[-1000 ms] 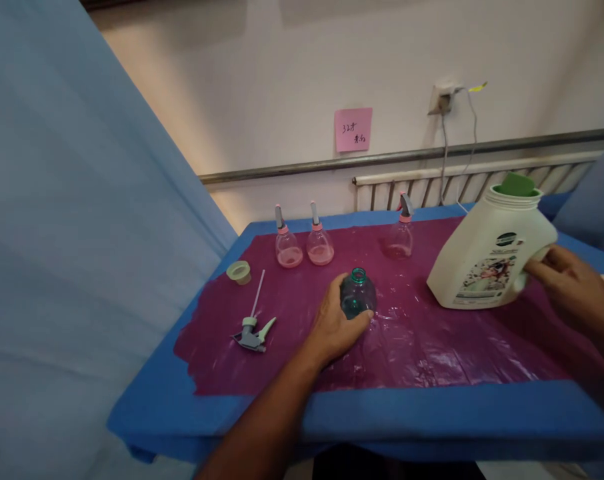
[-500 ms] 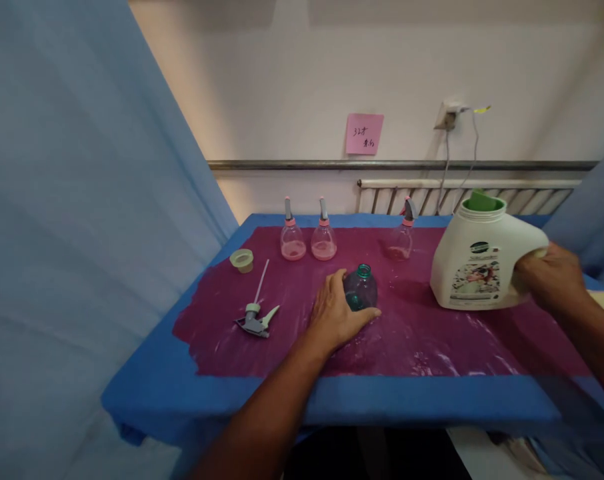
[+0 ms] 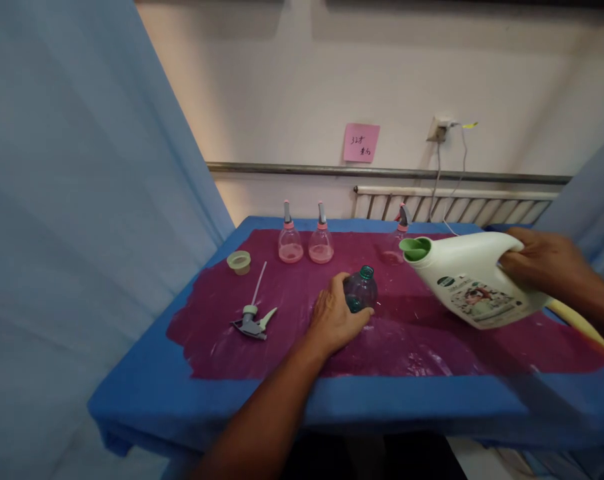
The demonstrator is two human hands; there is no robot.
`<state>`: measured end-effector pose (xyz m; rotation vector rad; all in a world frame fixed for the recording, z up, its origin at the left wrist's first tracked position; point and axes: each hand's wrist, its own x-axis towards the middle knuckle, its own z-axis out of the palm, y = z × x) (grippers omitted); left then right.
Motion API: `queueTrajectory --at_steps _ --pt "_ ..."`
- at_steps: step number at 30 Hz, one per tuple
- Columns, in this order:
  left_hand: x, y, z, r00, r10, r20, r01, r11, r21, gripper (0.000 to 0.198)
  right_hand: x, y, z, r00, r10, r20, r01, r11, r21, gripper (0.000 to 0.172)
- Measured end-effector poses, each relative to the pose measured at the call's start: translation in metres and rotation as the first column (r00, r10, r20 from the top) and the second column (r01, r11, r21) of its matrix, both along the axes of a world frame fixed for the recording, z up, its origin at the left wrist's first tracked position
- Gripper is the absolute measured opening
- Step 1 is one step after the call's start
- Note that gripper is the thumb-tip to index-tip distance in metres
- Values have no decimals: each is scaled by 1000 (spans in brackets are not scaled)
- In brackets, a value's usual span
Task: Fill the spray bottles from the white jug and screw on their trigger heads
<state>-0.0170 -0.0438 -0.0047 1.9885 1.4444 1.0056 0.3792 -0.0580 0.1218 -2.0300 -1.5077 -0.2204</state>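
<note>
My left hand [image 3: 335,317] is wrapped around a clear bottle [image 3: 363,292] with a green neck and no top on it, which stands upright on the purple plastic sheet. In my right hand [image 3: 537,260] is the handle of a big white jug [image 3: 477,280] with a printed label. The jug is tilted to the left, its green spout [image 3: 416,249] to the upper right of the bottle's mouth and apart from it. No stream of liquid shows. Left of my left hand lies a grey spray head [image 3: 251,323] with a pale trigger and a thin tube.
Two spray bottles [image 3: 291,247] with pink liquid stand at the back; a third spray bottle [image 3: 395,245] is behind the jug's spout. A pale cap [image 3: 239,262] sits at the left. Blue curtains flank the table, with a wall and radiator [image 3: 432,205] behind.
My right hand has tipped the jug from nearly upright to a leftward tilt, bringing its spout lower and closer to the bottle. My left hand stays on the bottle. The view shifted slightly.
</note>
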Motion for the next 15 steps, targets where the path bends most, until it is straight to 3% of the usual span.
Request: queueTrajectory --at_steps 4,11,15 --pt "0 -1 3 998 -44 52 43 999 28 83 -8 -1 14 986 -46 163 83 970 -228 7" --pt "-1 -5 13 996 -92 9 92 996 20 79 -9 0 23 908 29 418 110 947 -303 38" --pt "-1 -6 15 993 -118 8 118 993 32 79 -18 0 34 873 49 485 138 930 -342 42"
